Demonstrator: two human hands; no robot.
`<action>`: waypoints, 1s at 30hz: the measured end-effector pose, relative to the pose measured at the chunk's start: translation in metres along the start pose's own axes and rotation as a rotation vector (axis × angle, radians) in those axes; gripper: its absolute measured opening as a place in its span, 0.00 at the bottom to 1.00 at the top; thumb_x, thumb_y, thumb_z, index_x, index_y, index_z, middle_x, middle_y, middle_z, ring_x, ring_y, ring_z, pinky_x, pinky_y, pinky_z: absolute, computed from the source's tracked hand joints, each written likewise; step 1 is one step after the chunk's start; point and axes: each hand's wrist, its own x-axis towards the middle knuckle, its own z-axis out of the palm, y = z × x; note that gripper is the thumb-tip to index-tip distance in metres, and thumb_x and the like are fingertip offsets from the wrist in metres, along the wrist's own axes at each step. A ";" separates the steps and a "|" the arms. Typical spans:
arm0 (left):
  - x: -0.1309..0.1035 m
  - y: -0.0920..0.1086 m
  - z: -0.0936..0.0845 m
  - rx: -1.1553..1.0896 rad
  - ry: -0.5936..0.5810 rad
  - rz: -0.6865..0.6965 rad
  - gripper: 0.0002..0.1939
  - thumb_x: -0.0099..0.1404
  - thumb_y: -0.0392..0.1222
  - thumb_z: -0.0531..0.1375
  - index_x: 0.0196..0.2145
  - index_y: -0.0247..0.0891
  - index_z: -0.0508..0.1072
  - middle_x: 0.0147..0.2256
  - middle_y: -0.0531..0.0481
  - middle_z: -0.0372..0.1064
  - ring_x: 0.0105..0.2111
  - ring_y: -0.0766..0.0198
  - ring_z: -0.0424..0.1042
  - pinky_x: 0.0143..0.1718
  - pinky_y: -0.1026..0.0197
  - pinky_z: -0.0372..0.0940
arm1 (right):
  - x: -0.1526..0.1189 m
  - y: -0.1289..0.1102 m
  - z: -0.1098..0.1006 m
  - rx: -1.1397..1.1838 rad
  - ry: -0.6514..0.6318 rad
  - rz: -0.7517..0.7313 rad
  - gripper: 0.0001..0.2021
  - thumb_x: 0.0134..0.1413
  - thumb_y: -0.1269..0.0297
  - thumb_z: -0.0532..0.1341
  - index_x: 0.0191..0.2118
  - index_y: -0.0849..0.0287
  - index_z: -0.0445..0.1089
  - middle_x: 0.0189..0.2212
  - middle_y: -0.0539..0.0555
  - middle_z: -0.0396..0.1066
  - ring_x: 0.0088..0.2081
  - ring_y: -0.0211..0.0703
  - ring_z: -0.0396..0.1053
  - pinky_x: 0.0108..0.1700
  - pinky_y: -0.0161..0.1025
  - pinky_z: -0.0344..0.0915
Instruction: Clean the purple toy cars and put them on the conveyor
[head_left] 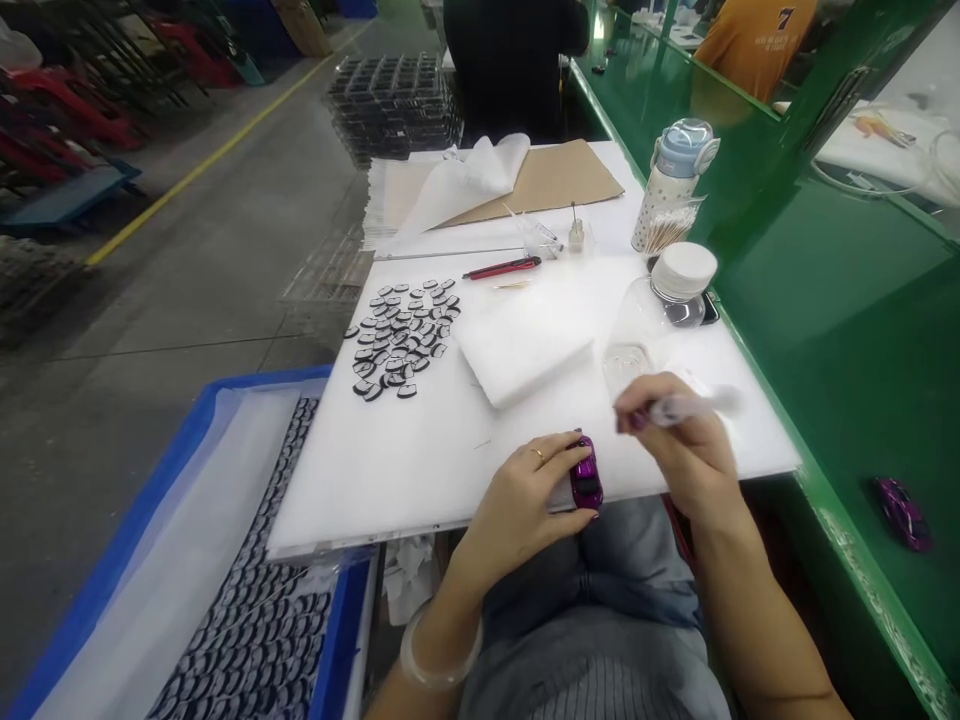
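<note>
My left hand (pixel 536 490) is closed around a shiny purple toy car (pixel 586 480) at the front edge of the white foam-covered table (pixel 420 460). Fingers grip its far end and the thumb its near end. To the right, my right hand (pixel 686 440) is raised over the table, fingers pinched on a slim tool with a translucent end (pixel 679 408). Motion blurs that tool, so its exact kind is unclear; a dark purple bit shows by the fingertips. Beyond this hand lies a small clear dish (pixel 628 362).
Small black curved parts (pixel 401 335) lie scattered at left. A white foam block (pixel 521 350), red pen-like cutter (pixel 501 268), white-capped clear jar (pixel 682 280), cotton swabs (pixel 673 225) and bottle (pixel 675 175) stand farther back. Another purple car (pixel 902 513) rests on the green conveyor (pixel 862 400).
</note>
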 end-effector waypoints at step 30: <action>0.011 0.008 0.020 -0.076 0.317 -0.103 0.23 0.46 0.38 0.67 0.43 0.40 0.78 0.44 0.45 0.78 0.42 0.51 0.77 0.45 0.46 0.75 | -0.007 0.022 0.017 0.857 -0.059 0.233 0.38 0.51 0.23 0.44 0.16 0.57 0.47 0.10 0.45 0.35 0.15 0.35 0.35 0.20 0.39 0.42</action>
